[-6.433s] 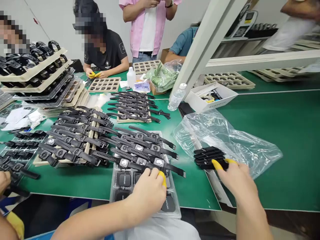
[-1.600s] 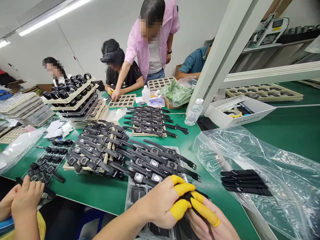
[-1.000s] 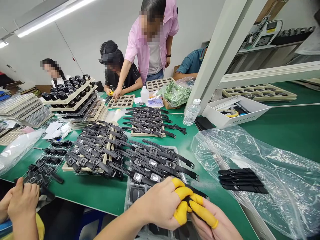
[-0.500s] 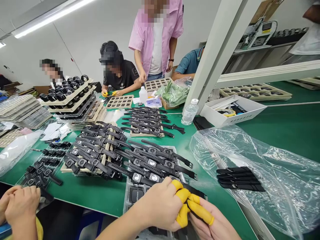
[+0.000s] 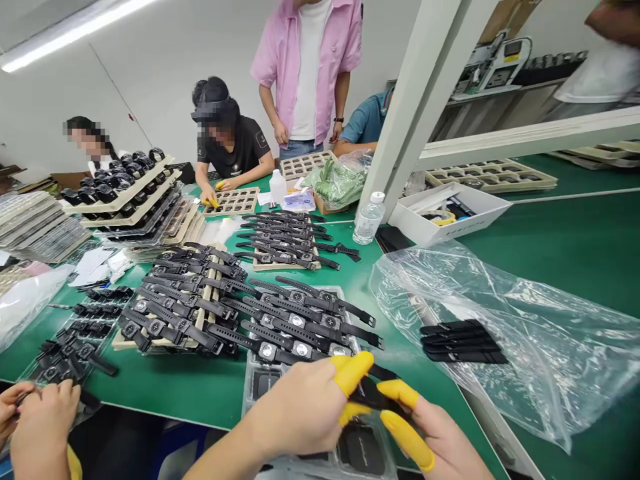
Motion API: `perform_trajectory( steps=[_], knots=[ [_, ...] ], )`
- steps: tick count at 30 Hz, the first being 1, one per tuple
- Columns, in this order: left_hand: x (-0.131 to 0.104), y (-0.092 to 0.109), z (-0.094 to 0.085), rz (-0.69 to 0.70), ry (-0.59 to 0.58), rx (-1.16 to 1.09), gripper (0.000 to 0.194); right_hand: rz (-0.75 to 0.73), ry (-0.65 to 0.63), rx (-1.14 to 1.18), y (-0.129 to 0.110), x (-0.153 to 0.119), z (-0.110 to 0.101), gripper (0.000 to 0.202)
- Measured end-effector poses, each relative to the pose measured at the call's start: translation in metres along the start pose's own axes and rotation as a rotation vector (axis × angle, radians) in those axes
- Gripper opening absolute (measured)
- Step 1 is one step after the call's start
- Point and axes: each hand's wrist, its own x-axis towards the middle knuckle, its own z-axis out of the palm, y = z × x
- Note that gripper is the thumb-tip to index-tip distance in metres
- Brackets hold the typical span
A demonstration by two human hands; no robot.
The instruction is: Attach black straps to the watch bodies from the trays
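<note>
At the front of the bench, my left hand (image 5: 305, 401) pinches a black watch strap (image 5: 376, 397) between fingers in yellow finger cots. My right hand (image 5: 434, 432), also with yellow cots, grips the strap's other end. Whether a watch body is attached is hidden by my fingers. Below my hands lies a clear plastic tray (image 5: 363, 445) with black square pieces in its compartments. Across the tray's far part, several smartwatches (image 5: 296, 321) with black straps lie in rows, their backs facing up.
More watches cover a stack of beige trays (image 5: 216, 308) at left. A clear plastic bag (image 5: 530, 333) with black straps (image 5: 463, 341) lies at right. Beyond are a bottle (image 5: 369, 219), a white box (image 5: 450, 223) and a slanting white post (image 5: 407, 107). A co-worker's hands (image 5: 44, 420) are at far left.
My fingers have moved apart, showing the black strap stretched between them. The view has shifted slightly. The person in pink has drawn an arm back from the far tray.
</note>
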Motion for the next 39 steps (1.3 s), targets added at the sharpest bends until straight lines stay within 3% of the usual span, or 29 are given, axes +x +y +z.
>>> perform_trajectory(
  steps=[3,6,12,15,17,21,24,27,29,33,39],
  knots=[
    [-0.009,-0.006,-0.021,-0.085,-0.004,0.148,0.042,-0.08,-0.133,-0.215,-0.004,0.005,-0.02,0.036],
    [-0.015,-0.021,-0.036,-0.067,-0.016,0.275,0.029,-0.16,-0.199,-0.298,-0.011,0.008,-0.035,0.027],
    [-0.024,-0.038,-0.021,-0.091,-0.137,0.267,0.022,-0.103,-0.188,-0.374,0.003,0.003,-0.037,0.023],
    [-0.021,-0.039,-0.007,-0.11,-0.169,0.323,0.026,-0.049,-0.122,-0.398,0.015,0.001,-0.035,0.017],
    [-0.018,-0.04,0.0,-0.103,-0.129,0.398,0.027,-0.038,-0.094,-0.395,0.019,0.002,-0.035,0.016],
    [-0.019,-0.04,0.013,-0.02,0.114,0.518,0.017,-0.054,-0.053,-0.377,0.02,0.009,-0.043,0.021],
    [-0.032,-0.037,0.021,-0.01,0.234,0.582,0.017,-0.06,0.12,-0.517,0.027,0.022,-0.063,0.027],
    [-0.049,-0.032,0.029,0.0,0.165,0.671,0.023,0.079,0.368,-0.798,0.04,0.042,-0.093,0.034],
    [-0.057,-0.029,0.036,-0.017,0.096,0.76,0.027,0.216,0.442,-0.992,0.048,0.055,-0.11,0.039],
    [-0.059,-0.024,0.046,-0.075,-0.013,0.844,0.031,0.361,0.468,-1.11,0.06,0.075,-0.128,0.044],
    [-0.054,-0.027,0.047,-0.135,-0.031,0.781,0.021,0.349,0.536,-1.051,0.075,0.09,-0.13,0.052]
  ],
)
